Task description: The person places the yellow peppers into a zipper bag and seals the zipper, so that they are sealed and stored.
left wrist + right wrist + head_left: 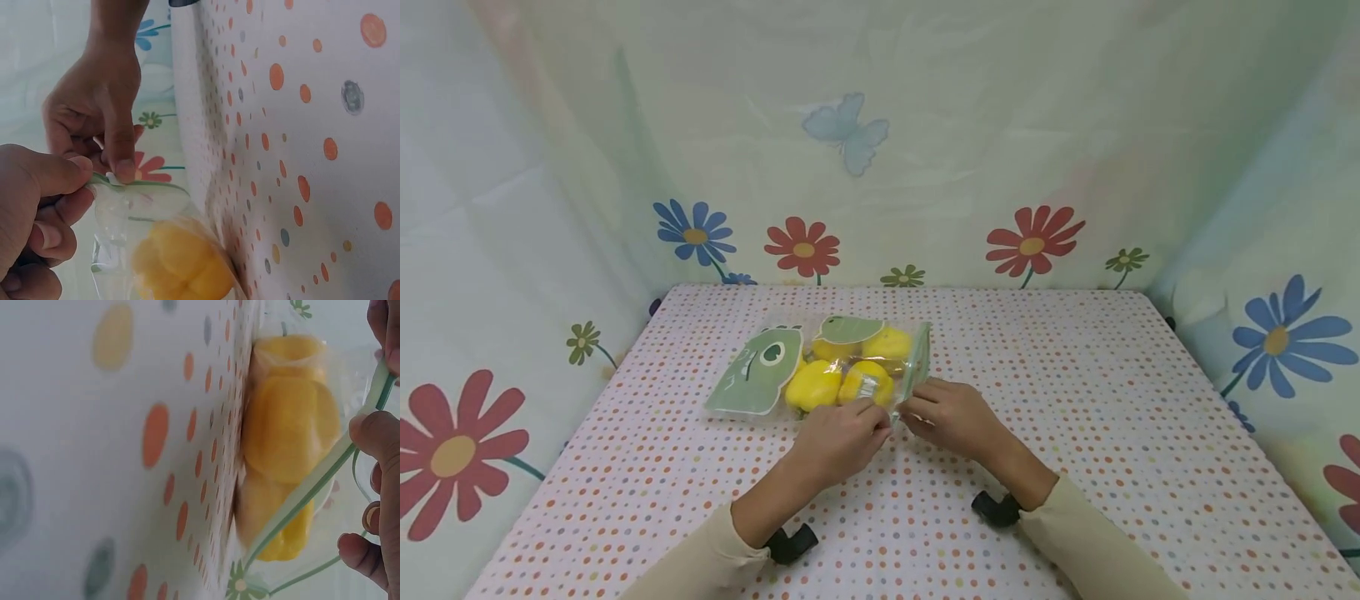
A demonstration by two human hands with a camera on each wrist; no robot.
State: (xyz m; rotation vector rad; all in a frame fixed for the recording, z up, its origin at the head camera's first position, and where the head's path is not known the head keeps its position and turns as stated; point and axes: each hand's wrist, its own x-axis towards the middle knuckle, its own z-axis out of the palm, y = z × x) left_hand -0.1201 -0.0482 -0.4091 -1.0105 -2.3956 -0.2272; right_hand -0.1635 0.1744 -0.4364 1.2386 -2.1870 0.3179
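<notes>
A clear zip bag (752, 371) with a green cartoon print lies on its side, its mouth facing right. Inside are several yellow bell peppers (814, 385). The green zip strip (300, 500) runs along the mouth, and its two edges stand apart over part of their length in the right wrist view. My left hand (842, 442) pinches the near corner of the mouth between thumb and forefinger. Close beside it, my right hand (951, 417) pinches the strip by a small white slider (114, 179). The fingertips of both hands almost meet there.
A dotted cloth covers the table (1075, 400). Behind and at both sides hangs a curtain (925, 183) printed with flowers and a butterfly. Black straps with mounts (792, 546) sit at both wrists.
</notes>
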